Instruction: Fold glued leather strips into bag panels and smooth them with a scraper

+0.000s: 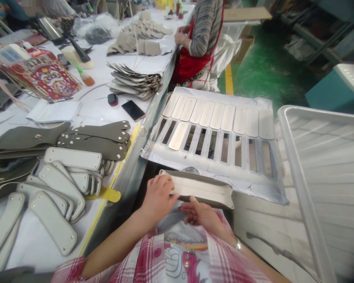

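1 piece (202, 188), likely light, pliable; hold by edges. My left hand (160, 192) pinches its 9 o'clock end; my right hand (205, 217): grip unclear.

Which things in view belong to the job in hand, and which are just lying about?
Likely the job:
grey-and-white piece under the left hand
slotted board
white strips on it

Likely just lying about:
phone
kettle
red patterned container

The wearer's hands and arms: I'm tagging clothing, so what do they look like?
The left hand and right hand are ungloved. The left sleeve, pinkish-red and white plaid, leaves the forearm bare. A shiny, silvery band is on the right wrist.
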The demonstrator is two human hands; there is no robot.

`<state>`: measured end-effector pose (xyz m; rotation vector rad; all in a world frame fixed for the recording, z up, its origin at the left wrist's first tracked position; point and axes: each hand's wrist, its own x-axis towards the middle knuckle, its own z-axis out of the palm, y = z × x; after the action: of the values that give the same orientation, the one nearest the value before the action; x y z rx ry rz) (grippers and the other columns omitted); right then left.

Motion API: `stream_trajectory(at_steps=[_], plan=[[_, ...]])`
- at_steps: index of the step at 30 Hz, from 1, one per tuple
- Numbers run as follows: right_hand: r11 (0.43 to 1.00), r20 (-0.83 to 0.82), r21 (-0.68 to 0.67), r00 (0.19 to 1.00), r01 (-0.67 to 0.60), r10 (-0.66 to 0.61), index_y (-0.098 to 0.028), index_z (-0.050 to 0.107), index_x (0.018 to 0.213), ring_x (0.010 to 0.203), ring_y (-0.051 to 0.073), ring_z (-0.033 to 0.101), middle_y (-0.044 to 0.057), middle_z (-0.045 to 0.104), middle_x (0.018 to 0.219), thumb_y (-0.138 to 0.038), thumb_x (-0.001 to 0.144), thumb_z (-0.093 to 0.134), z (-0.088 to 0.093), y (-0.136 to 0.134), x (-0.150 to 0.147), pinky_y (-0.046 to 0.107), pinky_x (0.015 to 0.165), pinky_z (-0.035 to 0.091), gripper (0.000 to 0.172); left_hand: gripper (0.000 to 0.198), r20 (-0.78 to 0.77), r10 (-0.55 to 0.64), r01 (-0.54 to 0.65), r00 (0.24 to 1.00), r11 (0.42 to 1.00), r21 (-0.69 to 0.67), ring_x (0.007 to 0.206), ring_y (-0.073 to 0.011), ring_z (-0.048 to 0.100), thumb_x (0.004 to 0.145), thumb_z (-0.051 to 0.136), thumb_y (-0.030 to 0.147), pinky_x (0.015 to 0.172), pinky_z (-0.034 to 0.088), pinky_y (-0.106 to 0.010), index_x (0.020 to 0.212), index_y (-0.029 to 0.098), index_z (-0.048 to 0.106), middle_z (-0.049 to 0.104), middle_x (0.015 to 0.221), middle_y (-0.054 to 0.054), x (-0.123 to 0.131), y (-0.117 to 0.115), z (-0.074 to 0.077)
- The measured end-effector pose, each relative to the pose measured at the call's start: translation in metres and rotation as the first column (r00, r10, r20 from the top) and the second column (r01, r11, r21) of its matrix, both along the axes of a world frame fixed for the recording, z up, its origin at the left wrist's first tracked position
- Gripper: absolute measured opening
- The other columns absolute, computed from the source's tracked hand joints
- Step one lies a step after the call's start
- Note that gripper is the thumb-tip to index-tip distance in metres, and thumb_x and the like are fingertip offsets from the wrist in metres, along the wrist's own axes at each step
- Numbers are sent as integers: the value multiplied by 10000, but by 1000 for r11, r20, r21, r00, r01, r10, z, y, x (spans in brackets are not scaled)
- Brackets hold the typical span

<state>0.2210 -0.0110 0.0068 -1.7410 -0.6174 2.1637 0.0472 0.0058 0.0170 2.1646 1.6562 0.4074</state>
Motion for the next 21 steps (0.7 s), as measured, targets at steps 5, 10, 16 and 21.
stream_trajectory(at_steps=[5, 10, 16, 21], plan=[[998, -16, -54, 1000, 15, -16, -104, 644, 833, 543, 117, 576, 149, 668, 961, -502, 893, 405, -2, 3, -8, 238, 493, 420, 468, 105, 67, -10, 7, 998, 999, 45, 1167, -229, 399, 822, 574, 253, 953, 323, -422, 748, 218, 641, 500, 1223, -19, -30, 1, -7], [997, -4, -76, 1000, 5, -5, -146, 665, 794, 555, 143, 584, 131, 675, 942, -472, 897, 398, -4, 5, -20, 260, 494, 408, 434, 83, 102, 30, -38, 994, 997, 74, 1253, -239, 330, 788, 556, 177, 1018, 319, -420, 715, 171, 596, 425, 1318, -46, -25, 1, -12], [998, -5, -66, 1000, -15, 15, -125, 651, 762, 521, 119, 574, 130, 679, 883, -429, 939, 313, -4, 9, -41, 235, 466, 358, 488, 52, 203, 29, -47, 979, 995, 87, 1303, -234, 279, 808, 515, 148, 1080, 293, -415, 768, 155, 547, 368, 1371, -87, -25, -2, -21], [994, -20, -83, 998, -66, 65, -90, 638, 834, 516, 111, 565, 137, 673, 864, -474, 932, 313, -6, 12, -59, 218, 442, 343, 513, 72, 369, 125, -120, 921, 992, -38, 1292, -203, 330, 804, 531, 169, 1080, 305, -385, 873, 165, 511, 325, 1402, -100, -43, -7, -28]])
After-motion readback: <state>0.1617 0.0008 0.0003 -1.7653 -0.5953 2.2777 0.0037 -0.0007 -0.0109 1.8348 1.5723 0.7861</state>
